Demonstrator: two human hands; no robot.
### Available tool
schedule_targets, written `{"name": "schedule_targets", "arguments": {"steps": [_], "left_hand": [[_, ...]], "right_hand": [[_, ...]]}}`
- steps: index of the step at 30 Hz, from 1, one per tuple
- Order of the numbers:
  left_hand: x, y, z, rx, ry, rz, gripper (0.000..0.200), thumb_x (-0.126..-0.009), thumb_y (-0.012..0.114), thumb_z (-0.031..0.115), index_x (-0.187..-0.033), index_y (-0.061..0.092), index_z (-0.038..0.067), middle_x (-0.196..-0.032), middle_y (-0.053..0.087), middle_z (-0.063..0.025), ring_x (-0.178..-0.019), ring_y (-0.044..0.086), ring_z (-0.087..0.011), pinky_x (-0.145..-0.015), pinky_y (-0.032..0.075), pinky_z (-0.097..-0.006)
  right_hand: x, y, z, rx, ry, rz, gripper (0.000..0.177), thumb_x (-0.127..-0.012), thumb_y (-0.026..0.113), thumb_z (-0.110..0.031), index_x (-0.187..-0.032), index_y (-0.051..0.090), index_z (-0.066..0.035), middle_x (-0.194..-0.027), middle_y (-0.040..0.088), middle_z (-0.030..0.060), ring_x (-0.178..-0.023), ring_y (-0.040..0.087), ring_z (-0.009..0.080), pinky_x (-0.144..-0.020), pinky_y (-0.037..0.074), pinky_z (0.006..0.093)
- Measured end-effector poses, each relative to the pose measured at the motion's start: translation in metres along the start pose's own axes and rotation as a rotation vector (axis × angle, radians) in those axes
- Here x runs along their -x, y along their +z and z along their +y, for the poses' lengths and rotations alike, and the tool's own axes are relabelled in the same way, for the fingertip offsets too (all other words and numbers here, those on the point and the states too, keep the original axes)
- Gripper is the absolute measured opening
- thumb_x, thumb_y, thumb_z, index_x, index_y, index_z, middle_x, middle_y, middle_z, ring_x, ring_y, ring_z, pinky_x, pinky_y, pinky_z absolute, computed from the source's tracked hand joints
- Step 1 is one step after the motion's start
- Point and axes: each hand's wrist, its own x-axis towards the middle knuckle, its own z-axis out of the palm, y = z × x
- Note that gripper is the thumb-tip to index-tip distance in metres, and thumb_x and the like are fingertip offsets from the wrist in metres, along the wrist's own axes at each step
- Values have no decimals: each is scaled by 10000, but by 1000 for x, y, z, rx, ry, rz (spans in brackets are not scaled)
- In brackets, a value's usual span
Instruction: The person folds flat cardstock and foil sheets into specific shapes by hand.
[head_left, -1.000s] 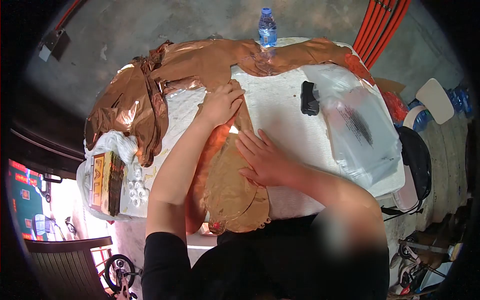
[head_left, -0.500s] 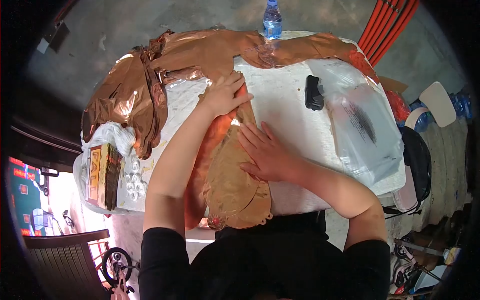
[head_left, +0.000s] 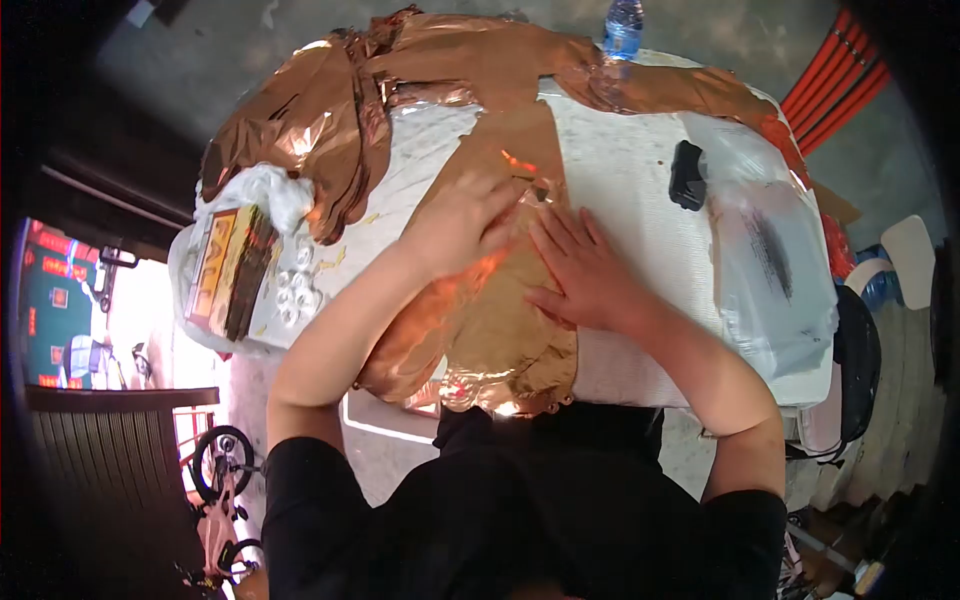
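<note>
A flat sheet of copper-coloured foil (head_left: pixel 510 310), which looks like an uninflated foil balloon, lies lengthwise on the white table in front of me, its scalloped end hanging at the near edge. My left hand (head_left: pixel 460 225) rests on its left side, slightly blurred, fingers bent and thumb apart from them. Flat on the right part of the foil lies my right hand (head_left: pixel 585 265), fingers spread. Between the two sets of fingertips a small crumpled, shiny spot (head_left: pixel 538 195) shows. Beneath my left hand, a loose orange-lit fold (head_left: pixel 415 345) bulges out.
More copper foil (head_left: pixel 450 50) runs along the table's far edge and heaps at the left (head_left: pixel 300 110). A water bottle (head_left: pixel 622 30) stands at the back. Clear plastic bags (head_left: pixel 770 270) and a black object (head_left: pixel 687 175) lie right; a box (head_left: pixel 225 270) and small white rolls (head_left: pixel 297 290) left.
My left hand has slid down the foil toward me, and its fingers are now more bent. My right hand stays flat on the foil. The whole view has shifted.
</note>
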Motion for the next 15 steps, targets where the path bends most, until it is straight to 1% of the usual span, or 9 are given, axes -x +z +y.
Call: {"name": "schedule_targets", "arguments": {"steps": [1,3,6,8,9,11,12,13,15], "left_hand": [[23,-4,9,-1,32,9,454,-848,630,238,-1254,556,50,-1293,522,-172,-1153,489,-379,-990,398,-434],[66,-4,26,-68,-48,49,476,-827,646,245,-1241,560,24,-1288,524,-179,-1150,492,-377,-983,401,-437],[114,-28,49,-90,-117,50,494,-823,662,249,-1244,553,14,-1261,536,-194,-1129,505,-382,-973,409,-438],[145,-36,66,-146,-450,152,498,-804,696,265,-1208,563,5,-1199,557,-205,-1090,523,-373,-937,428,-432],[155,-41,75,-153,-456,155,498,-804,696,265,-1208,563,5,-1199,557,-205,-1090,523,-373,-937,428,-432],[169,-48,91,-218,-827,132,472,-781,727,275,-1127,582,-12,-1148,574,-201,-1018,556,-358,-857,462,-424],[175,-42,92,-228,-853,186,464,-761,748,284,-1073,585,-19,-1012,605,-177,-900,583,-343,-779,480,-409],[178,-39,93,-228,-865,192,464,-761,748,284,-1073,585,-19,-1012,605,-177,-900,583,-343,-779,480,-409],[179,-37,93,-100,-881,266,430,-766,748,270,-1039,591,-22,-877,600,-160,-806,595,-346,-725,490,-408]], "right_hand": [[0,0,-1,-7,-11,3,819,-884,516,-525,-1439,261,21,-1520,221,225,-1430,180,338,-1151,108,527],[0,-1,-1,-37,6,7,810,-878,531,-510,-1437,267,13,-1524,213,216,-1432,176,332,-1153,112,521],[0,5,2,-31,-4,30,813,-875,529,-517,-1435,267,11,-1526,209,209,-1434,171,326,-1156,109,515],[-1,2,2,-28,-6,22,816,-872,528,-523,-1435,269,8,-1525,210,207,-1435,169,323,-1157,107,512],[-1,2,1,-23,4,10,820,-870,528,-529,-1434,270,6,-1525,212,204,-1436,168,320,-1158,104,509],[-1,2,1,-30,3,3,825,-870,522,-534,-1437,265,7,-1529,204,203,-1438,163,318,-1159,99,507],[-1,1,1,-36,8,-9,831,-871,517,-538,-1441,259,9,-1533,195,201,-1440,159,316,-1161,95,505],[-1,0,1,-33,-4,-11,831,-871,517,-538,-1441,259,9,-1533,195,201,-1440,159,316,-1161,95,505],[-2,-3,1,-4,11,-56,842,-873,513,-537,-1450,242,12,-1539,186,198,-1443,152,311,-1163,88,499]]}}
